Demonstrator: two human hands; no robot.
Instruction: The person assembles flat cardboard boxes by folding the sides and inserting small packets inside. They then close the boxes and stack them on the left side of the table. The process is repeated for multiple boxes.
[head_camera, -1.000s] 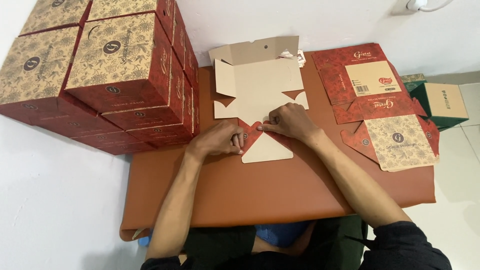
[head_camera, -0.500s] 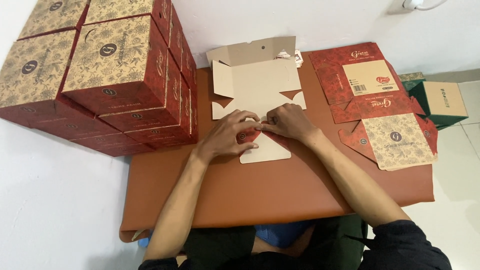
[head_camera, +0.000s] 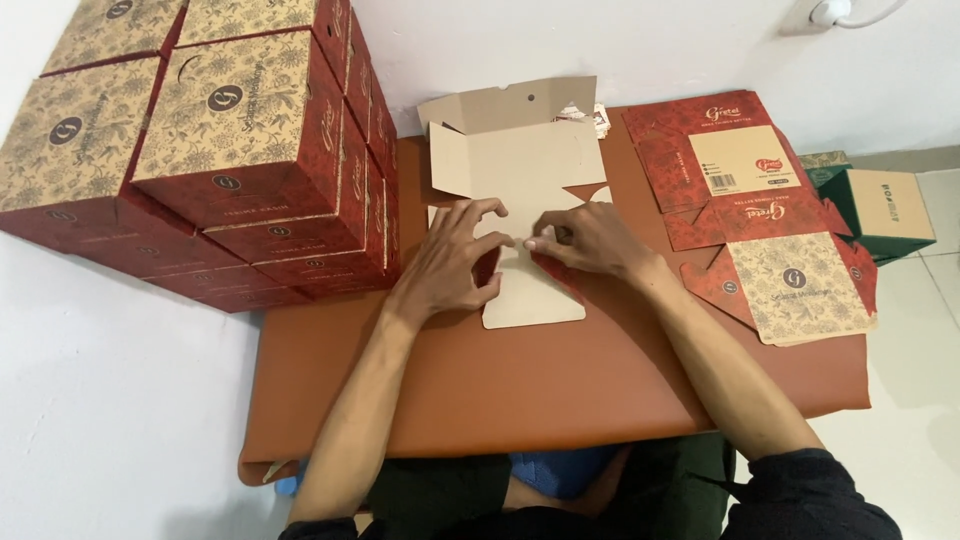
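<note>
- While you are looking down, your left hand (head_camera: 450, 262) and right hand (head_camera: 588, 240) are meeting over an unfolded cardboard box blank (head_camera: 520, 180) lying at the centre of the brown tabletop (head_camera: 520, 385).
- Left grip is pressing spread fingers on the blank; right grip is pinching a red flap (head_camera: 553, 270).
- Finished red boxes (head_camera: 230, 150) are standing stacked at left; flat printed blanks (head_camera: 770, 220) are lying at right.

We have a single head-worn view, looking steeply down and forward from above the seated person. It sits near the work: the brown tabletop (head_camera: 560, 390) fills mid-frame. Both forearms enter from 6 o'clock; the white wall (head_camera: 640, 50) lies at 12 o'clock, stacked boxes (head_camera: 220, 150) at 10, and flat cartons (head_camera: 770, 210) at 2.
</note>
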